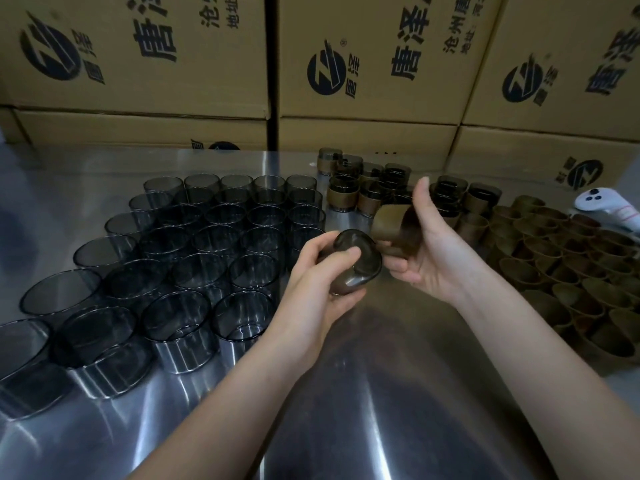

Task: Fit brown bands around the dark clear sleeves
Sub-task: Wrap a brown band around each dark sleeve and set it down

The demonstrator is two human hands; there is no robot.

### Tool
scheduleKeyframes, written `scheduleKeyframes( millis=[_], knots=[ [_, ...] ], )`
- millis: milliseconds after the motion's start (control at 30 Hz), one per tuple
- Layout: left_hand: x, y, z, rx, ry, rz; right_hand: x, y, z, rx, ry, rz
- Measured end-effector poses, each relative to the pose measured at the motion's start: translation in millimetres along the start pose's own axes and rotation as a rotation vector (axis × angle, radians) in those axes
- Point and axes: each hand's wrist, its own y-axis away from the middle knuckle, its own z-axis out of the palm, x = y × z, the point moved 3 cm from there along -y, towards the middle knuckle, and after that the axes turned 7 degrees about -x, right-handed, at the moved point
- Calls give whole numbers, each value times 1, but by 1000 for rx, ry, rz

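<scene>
A dark clear plastic sleeve [358, 263], oval and tilted, is gripped in the left hand [318, 278], just beside a brown flexible band [391, 221] held in the right hand [433, 251]. At left, bare sleeves [207, 237] stand upright in rows. Loose bands [554, 268] crowd the right, and banded sleeves [349, 194] stand behind.

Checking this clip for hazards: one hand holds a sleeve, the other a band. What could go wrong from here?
The brown band in the right hand sits at an angle to the dark clear sleeve in the left hand; it may seat crooked or jam. The left thumb lies over the sleeve's end and could block the band. The bare sleeves stand packed beside the left hand; a slip may topple some.
</scene>
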Motion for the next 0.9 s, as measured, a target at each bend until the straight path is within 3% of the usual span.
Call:
scheduleKeyframes(
  millis=[300, 567, 900],
  knots=[
    [-1, 2, 1, -19, -23, -4, -6, 5, 10, -38, 267, -178],
    [-4, 3, 2, -73, -94, -34, -10, 13, 21, 11, 472, -235],
    [-3, 2, 0, 12, -96, 2, -8, 12, 26, 75, 582, -258]
  ],
)
